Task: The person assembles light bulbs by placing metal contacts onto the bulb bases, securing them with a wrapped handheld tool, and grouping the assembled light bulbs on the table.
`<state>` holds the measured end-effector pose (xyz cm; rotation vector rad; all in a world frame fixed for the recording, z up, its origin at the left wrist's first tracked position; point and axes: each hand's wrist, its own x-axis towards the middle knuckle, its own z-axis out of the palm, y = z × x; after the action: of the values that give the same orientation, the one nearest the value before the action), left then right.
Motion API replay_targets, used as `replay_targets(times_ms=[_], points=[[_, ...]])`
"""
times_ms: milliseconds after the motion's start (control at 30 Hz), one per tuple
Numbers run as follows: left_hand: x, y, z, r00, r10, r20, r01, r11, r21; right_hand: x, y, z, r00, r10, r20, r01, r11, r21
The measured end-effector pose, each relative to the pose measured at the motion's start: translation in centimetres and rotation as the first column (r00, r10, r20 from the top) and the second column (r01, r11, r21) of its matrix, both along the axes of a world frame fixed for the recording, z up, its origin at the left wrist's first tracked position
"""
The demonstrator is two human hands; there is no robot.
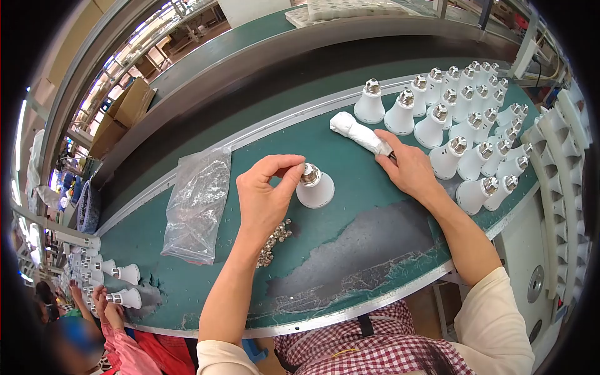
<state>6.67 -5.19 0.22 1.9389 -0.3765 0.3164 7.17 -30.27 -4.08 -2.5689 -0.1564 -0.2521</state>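
A white bulb housing (315, 192) stands upright on the green table, its metal screw cap on top. The thumb and index finger of my left hand (269, 187) are pinched together at the tip of that cap; whatever small piece they hold is hidden. My right hand (405, 164) is closed around a tool wrapped in white material (359, 133), which points up and to the left, apart from the bulb. Small metal pieces (273, 244) lie in a pile beside my left wrist.
Many upright bulbs (447, 156) crowd the right side of the table. A clear plastic bag (198, 203) lies on the left. Beyond the metal rail runs a dark belt (250, 103). At the lower left, a co-worker's hands (106, 301) are near more bulbs (128, 274).
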Motion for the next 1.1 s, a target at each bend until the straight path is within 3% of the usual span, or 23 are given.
replay_targets(times_ms=[200, 367, 500, 567, 600, 667, 700, 767, 800, 867, 900, 967, 1100], points=[[0.3, 0.1, 0.0, 0.998, -0.006, -0.06, 0.006, 1.0, -0.004, 0.0, 0.0, 0.1, 1.0, -0.003, -0.001, 0.003, 1.0, 0.001], [0.3, 0.2, 0.0, 0.967, -0.073, 0.245, 0.013, 0.972, 0.236, 0.0, 0.0, 0.1, 1.0, -0.001, 0.006, 0.001, 1.0, 0.001], [0.0, 0.4, -0.6, 0.963, -0.093, 0.253, 0.042, 0.979, 0.199, -0.1, 0.1, 0.0, 1.0, 0.0, 0.012, 0.0, 1.0, -0.003], [-0.1, 0.3, -0.9, 0.992, -0.099, 0.073, 0.104, 0.993, -0.058, -0.1, 0.0, 0.1, 1.0, 0.001, 0.017, -0.001, 1.0, -0.007], [-0.1, 0.3, -0.7, 0.992, -0.1, 0.073, 0.104, 0.993, -0.059, -0.1, 0.0, 0.0, 1.0, 0.005, 0.024, -0.005, 1.0, -0.01], [0.3, 0.2, 0.0, 0.955, -0.115, -0.272, 0.058, 0.976, -0.21, -0.1, 0.0, 0.1, 0.999, 0.012, 0.032, -0.011, 1.0, -0.014], [0.6, 0.3, 0.1, 0.956, -0.114, -0.271, 0.056, 0.976, -0.21, -0.1, 0.1, 0.2, 1.0, 0.0, 0.001, 0.0, 1.0, -0.011], [1.4, 0.4, 0.5, 0.871, -0.188, -0.453, 0.074, 0.963, -0.258, -0.1, 0.0, 0.4, 1.0, -0.011, -0.028, 0.011, 1.0, -0.009], [1.6, 0.4, 0.9, 0.872, -0.188, -0.453, 0.074, 0.963, -0.257, -0.1, 0.0, 0.5, 0.999, -0.008, -0.034, 0.008, 1.0, 0.003], [1.9, 0.6, 1.8, 0.697, -0.285, -0.658, 0.055, 0.936, -0.347, -0.2, 0.0, 0.5, 0.999, -0.003, -0.04, 0.003, 1.0, 0.015], [2.0, 0.6, 2.1, 0.697, -0.284, -0.658, 0.054, 0.936, -0.347, -0.2, -0.1, 0.5, 0.999, 0.012, -0.037, -0.01, 0.998, 0.064], [2.3, 0.6, 2.5, 0.577, -0.325, -0.749, 0.062, 0.932, -0.357, -0.2, -0.1, 0.6, 0.999, 0.026, -0.037, -0.022, 0.994, 0.109], [2.6, 0.5, 2.6, 0.58, -0.288, -0.762, 0.082, 0.951, -0.297, -0.7, 0.8, 3.0, 0.993, 0.084, -0.084, -0.059, 0.964, 0.258]])
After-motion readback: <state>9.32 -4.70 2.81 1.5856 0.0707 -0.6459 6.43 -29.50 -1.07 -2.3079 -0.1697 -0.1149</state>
